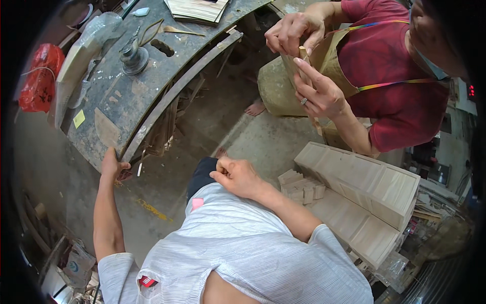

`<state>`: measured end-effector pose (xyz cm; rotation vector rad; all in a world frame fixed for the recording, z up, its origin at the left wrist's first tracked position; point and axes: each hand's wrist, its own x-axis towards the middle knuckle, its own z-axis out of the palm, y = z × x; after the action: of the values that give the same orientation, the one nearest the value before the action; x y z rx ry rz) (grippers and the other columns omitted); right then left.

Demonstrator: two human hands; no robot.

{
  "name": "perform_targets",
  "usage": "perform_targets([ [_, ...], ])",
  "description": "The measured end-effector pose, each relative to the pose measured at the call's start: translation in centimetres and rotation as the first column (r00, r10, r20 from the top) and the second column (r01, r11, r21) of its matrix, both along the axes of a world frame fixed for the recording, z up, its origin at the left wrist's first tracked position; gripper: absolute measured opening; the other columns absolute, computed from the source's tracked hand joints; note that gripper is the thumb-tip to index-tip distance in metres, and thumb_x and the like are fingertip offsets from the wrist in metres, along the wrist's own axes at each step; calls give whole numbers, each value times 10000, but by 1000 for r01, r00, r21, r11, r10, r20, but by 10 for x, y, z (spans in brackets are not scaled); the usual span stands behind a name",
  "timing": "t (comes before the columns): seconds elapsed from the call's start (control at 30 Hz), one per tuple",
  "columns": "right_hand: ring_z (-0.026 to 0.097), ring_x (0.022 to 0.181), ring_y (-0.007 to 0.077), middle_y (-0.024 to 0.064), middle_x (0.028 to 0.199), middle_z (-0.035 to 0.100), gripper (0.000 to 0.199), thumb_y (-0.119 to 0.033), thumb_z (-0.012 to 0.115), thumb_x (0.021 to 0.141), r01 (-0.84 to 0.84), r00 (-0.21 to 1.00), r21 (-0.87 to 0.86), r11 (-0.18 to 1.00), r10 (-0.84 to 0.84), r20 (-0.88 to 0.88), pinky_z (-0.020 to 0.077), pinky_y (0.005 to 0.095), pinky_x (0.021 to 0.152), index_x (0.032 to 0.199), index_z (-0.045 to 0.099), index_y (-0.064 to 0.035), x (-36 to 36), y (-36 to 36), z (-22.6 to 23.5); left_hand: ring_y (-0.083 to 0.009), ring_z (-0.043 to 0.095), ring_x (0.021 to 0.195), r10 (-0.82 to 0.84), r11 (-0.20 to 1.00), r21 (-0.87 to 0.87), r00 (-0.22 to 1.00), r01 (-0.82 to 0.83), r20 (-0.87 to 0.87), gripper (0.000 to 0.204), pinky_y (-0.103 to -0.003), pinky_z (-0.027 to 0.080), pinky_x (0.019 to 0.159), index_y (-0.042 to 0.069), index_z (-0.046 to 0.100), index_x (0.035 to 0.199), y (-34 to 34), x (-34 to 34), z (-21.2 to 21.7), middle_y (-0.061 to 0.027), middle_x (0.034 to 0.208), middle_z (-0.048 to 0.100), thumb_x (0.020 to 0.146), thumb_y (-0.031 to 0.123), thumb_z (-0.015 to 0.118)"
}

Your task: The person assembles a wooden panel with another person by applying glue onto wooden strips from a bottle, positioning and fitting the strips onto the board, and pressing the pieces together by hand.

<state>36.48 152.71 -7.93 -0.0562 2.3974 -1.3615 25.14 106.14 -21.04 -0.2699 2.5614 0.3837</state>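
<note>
A paint-flecked workbench (88,137) curves across the upper left above a grey floor (273,137), pale wooden drawer-like boxes (357,180) lie at the right, and a co-worker in a red shirt (412,111) handles a thin wooden piece (302,52). The left hand (114,164) grips the bench's near corner — thumb apart from the fingers — while the right hand (238,177) curls loosely at the waist, its palm hidden.
</note>
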Motion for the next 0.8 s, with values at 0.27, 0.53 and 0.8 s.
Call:
perform_targets([
  [0.27,689,710,334,150,768,690,230,-238,712,961,-46,999,6,999,46,-19,530,434,661,869,648,-37,6,9,4,-464,640,1025,21,1000,19,1000,-21,2,685,-483,507,869,-8,496,1045,-5,0,-7,-272,1060,652,571,76,984],
  [0.53,697,688,182,94,787,721,100,-74,666,998,133,932,-66,989,-148,-332,544,306,622,1001,713,15,-13,50,95,-466,640,1047,0,1000,2,1000,0,-26,706,-496,505,885,-7,505,1082,-14,1,-14,-269,1076,658,567,75,981],
  [0.8,650,685,108,87,825,715,100,-66,656,1018,568,820,-215,794,-525,228,522,247,628,1058,700,14,44,96,56,-456,639,1029,4,1000,3,1000,-4,4,692,-486,508,891,1,514,1085,-24,3,-28,-259,1070,655,589,117,982],
])
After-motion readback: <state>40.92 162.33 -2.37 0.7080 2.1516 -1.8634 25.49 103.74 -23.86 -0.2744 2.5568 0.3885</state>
